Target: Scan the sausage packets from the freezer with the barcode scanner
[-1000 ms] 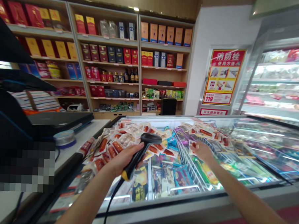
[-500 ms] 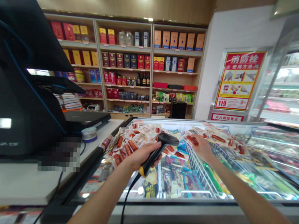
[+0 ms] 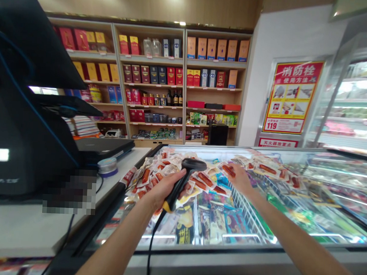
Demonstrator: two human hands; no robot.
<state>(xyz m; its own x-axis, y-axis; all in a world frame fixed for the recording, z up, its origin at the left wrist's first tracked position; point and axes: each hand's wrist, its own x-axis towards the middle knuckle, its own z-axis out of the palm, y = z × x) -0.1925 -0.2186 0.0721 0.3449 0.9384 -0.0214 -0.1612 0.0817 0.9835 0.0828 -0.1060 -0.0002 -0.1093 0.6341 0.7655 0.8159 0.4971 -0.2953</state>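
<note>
My left hand (image 3: pixel 163 189) is wrapped round the handle of a black barcode scanner (image 3: pixel 184 178) with a yellow band, its cable hanging down. The scanner head sits above several small sausage packets (image 3: pixel 157 173) spread on the glass lid of a chest freezer (image 3: pixel 257 254). My right hand (image 3: pixel 239 178) reaches over the glass and grips one sausage packet (image 3: pixel 229 170) at the edge of the pile. More such packets lie further right on the lid.
A black checkout terminal (image 3: pixel 23 106) stands on the white counter (image 3: pixel 24 228) at left, with a round tin (image 3: pixel 107 166) beside it. Shelves of boxed goods (image 3: pixel 162 71) fill the back wall. A red fire-hydrant poster (image 3: pixel 291 95) and a chilled display case (image 3: pixel 352 104) are at right.
The view has swung left, bringing the terminal into sight. My right hand has moved left along the glass with a sausage packet, closer to the scanner.
</note>
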